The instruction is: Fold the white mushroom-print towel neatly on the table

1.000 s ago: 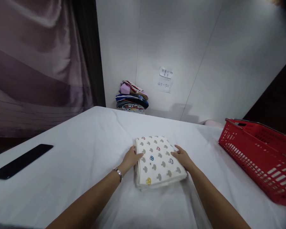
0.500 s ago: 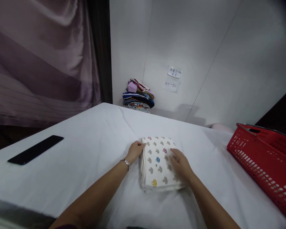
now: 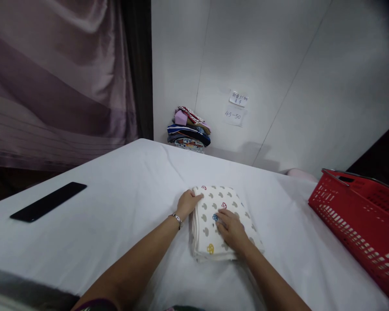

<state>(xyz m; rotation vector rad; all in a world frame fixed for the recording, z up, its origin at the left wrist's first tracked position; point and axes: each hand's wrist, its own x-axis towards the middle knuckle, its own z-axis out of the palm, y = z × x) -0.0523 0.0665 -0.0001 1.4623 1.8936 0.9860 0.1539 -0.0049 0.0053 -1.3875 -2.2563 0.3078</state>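
A folded cream cloth point(image 3: 228, 203) printed with small grey and coloured mushroom shapes lies on the white-covered table point(image 3: 123, 207). My left hand point(image 3: 188, 203), with a bracelet at the wrist, grips the cloth's left edge, fingers curled over it. My right hand point(image 3: 231, 229) lies flat on top of the cloth's middle, fingers stretched toward the far side and pressing down.
A red plastic basket point(image 3: 363, 224) stands at the right edge of the table. A black phone point(image 3: 48, 201) lies at the far left. A stack of folded clothes point(image 3: 189, 129) sits against the white wall, under two paper notes point(image 3: 236, 108). A curtain point(image 3: 58, 77) hangs at left.
My right hand slid from the cloth's right edge onto its top middle. My left hand stayed at the left edge. The view shifted slightly.
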